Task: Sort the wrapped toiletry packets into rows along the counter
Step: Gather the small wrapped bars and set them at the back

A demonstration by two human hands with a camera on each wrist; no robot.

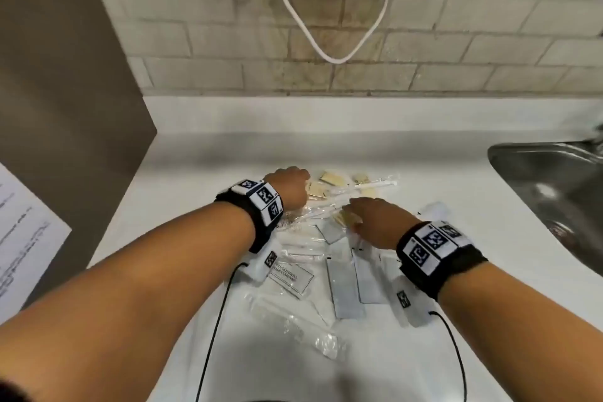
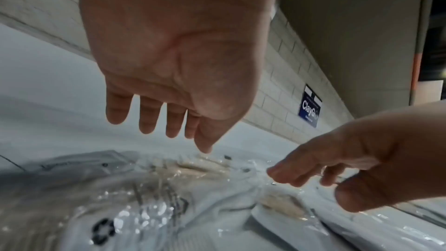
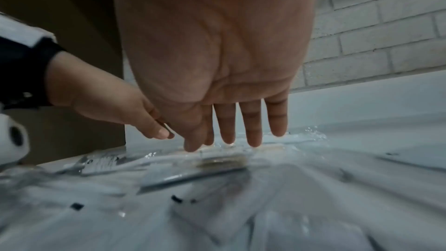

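Note:
A loose pile of wrapped toiletry packets [image 1: 326, 238] lies on the white counter [image 1: 195, 173]. It holds beige items [image 1: 331, 179], long white stick packets [image 1: 372, 185], flat grey sachets [image 1: 344, 287], a labelled sachet [image 1: 291, 277] and a clear long packet [image 1: 293, 326]. My left hand [image 1: 293, 176] hovers over the pile's far left, fingers straight and holding nothing [image 2: 164, 127]. My right hand [image 1: 355, 209] reaches palm down over the middle. Its straight fingers [image 3: 251, 135] point at a beige packet [image 3: 224, 159]; contact is unclear.
A steel sink [image 1: 538, 179] is set into the counter on the right. A white cord [image 1: 326, 52] hangs down the brick wall behind. A brown panel [image 1: 65, 75] and a printed sheet [image 1: 23, 238] are at the left. A blue sign [image 2: 310, 106] is on the wall.

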